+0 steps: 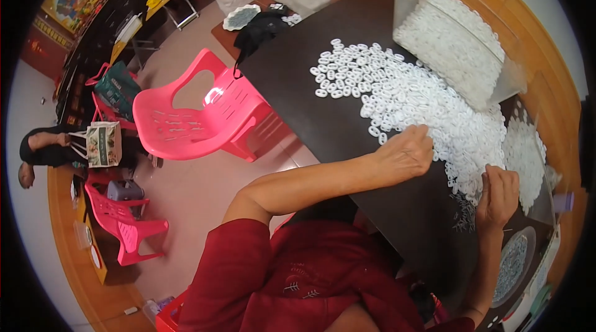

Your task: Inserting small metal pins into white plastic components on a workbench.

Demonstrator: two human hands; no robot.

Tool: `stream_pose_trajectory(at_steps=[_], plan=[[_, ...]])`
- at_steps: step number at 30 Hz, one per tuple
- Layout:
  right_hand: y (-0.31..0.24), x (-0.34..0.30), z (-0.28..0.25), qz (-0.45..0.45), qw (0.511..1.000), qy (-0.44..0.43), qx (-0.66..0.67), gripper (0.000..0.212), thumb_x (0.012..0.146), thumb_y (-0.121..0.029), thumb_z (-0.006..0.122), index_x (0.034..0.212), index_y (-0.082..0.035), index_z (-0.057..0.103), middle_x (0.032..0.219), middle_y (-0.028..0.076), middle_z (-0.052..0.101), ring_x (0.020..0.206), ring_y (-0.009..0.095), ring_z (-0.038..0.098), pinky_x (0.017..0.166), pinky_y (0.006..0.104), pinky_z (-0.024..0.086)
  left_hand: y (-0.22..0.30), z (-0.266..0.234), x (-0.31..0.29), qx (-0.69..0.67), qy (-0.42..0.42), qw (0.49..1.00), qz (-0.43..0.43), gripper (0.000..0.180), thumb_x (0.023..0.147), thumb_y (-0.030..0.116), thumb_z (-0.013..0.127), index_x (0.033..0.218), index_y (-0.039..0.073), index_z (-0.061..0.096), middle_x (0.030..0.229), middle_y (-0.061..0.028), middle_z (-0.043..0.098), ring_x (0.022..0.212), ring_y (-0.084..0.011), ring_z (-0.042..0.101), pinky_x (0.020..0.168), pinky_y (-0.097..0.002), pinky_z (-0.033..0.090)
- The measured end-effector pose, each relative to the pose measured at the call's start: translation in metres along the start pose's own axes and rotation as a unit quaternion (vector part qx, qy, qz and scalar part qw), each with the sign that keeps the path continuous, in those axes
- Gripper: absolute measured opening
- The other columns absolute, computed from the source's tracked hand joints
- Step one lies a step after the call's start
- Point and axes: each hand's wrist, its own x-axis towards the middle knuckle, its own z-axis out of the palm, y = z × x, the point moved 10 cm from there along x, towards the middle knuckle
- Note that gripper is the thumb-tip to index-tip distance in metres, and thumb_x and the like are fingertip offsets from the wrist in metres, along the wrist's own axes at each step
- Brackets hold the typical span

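A broad pile of small white oval plastic pieces with two holes (428, 99) spreads over the dark table (298, 108). My left hand (406, 155) is closed at the near edge of this pile, its fingers curled down and their tips hidden. Farther right, my right hand (498, 195) is closed too, thumb and fingers together against the pile's right end. What either hand holds, if anything, I cannot make out. Between the hands, near the table's front edge, lies a small heap of thin dark screw-like pieces (462, 213).
Clear bins of white pieces stand behind the pile (450, 40) and at right (524, 158). A tub of small grey metal parts (512, 267) sits by my right forearm. A pink chair (192, 115) stands left of the table; a person with a bag (104, 144) is farther left.
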Motion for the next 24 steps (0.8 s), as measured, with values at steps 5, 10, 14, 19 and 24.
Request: stream_pose_trajectory(at_steps=[5, 10, 14, 19, 24], plan=[[-0.027, 0.006, 0.02, -0.033, 0.998, -0.009, 0.052, 0.02, 0.073, 0.008, 0.063, 0.093, 0.005, 0.06, 0.085, 0.014, 0.059, 0.074, 0.03, 0.054, 0.063, 0.0361, 0.044, 0.003, -0.006, -0.003, -0.046, 0.043, 0.998, -0.004, 0.01, 0.062, 0.012, 0.056, 0.062, 0.003, 0.056, 0.068, -0.0082, 0.048, 0.073, -0.0238, 0.048, 0.062, -0.0316, 0.041], [-0.03, -0.004, 0.029, 0.008, 0.998, -0.052, 0.043, 0.019, 0.073, 0.007, 0.063, 0.092, 0.003, 0.061, 0.083, 0.014, 0.06, 0.072, 0.029, 0.054, 0.062, 0.0359, 0.044, 0.008, -0.004, 0.003, -0.112, 0.073, 0.991, 0.003, 0.007, 0.062, 0.011, 0.056, 0.061, 0.004, 0.054, 0.068, -0.0082, 0.048, 0.071, -0.0241, 0.048, 0.062, -0.0329, 0.042], [-0.034, -0.014, 0.022, -0.001, 0.998, -0.026, 0.055, 0.019, 0.07, 0.005, 0.065, 0.089, 0.001, 0.062, 0.08, 0.012, 0.06, 0.066, 0.028, 0.053, 0.057, 0.0361, 0.043, 0.015, 0.008, 0.008, -0.128, 0.06, 0.989, 0.035, 0.007, 0.064, 0.01, 0.055, 0.063, 0.005, 0.05, 0.064, -0.012, 0.051, 0.066, -0.0268, 0.05, 0.061, -0.0366, 0.042], [-0.028, -0.023, 0.029, 0.063, 0.993, -0.019, 0.097, 0.017, 0.07, 0.004, 0.067, 0.086, 0.0, 0.062, 0.077, 0.011, 0.061, 0.065, 0.027, 0.054, 0.055, 0.0344, 0.043, -0.009, -0.01, 0.004, -0.185, 0.065, 0.981, 0.001, 0.02, 0.062, 0.0, 0.056, 0.082, 0.001, 0.056, 0.075, -0.0126, 0.052, 0.07, -0.0295, 0.051, 0.061, -0.0377, 0.044], [-0.023, -0.036, 0.04, 0.131, 0.981, -0.013, 0.145, 0.015, 0.072, 0.003, 0.067, 0.086, 0.0, 0.062, 0.077, 0.011, 0.061, 0.065, 0.027, 0.054, 0.056, 0.0348, 0.044, -0.01, -0.011, 0.006, -0.204, 0.061, 0.976, -0.042, 0.03, 0.068, -0.009, 0.055, 0.096, 0.0, 0.057, 0.075, -0.0119, 0.055, 0.068, -0.0282, 0.053, 0.058, -0.038, 0.044]])
